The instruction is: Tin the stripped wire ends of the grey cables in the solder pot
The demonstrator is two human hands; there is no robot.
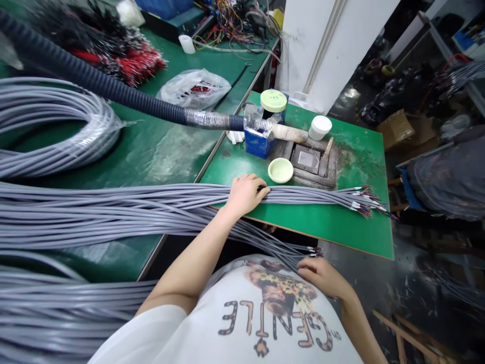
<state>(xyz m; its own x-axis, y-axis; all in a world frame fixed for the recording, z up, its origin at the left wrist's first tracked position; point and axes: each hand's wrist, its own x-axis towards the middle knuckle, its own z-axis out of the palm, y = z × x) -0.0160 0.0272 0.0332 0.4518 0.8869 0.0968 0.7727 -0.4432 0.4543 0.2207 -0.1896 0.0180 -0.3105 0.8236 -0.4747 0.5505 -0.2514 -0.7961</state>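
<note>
Long grey cables run across the bench onto a green board, their stripped ends showing thin coloured wires and white bits at the right. My left hand is wrapped over this bundle from above, thumb and fingers closed around it. A second, lower group of grey cables slants down off the bench edge towards my lap. My right hand is beside its ends, fingers curled on the cables in front of my shirt; its fingertips are partly hidden.
On the green board stand a soldering pot, a pale green bowl, a white-lidded tub and a blue box. A dark corrugated hose hangs across the bench. Coiled cable lies at left.
</note>
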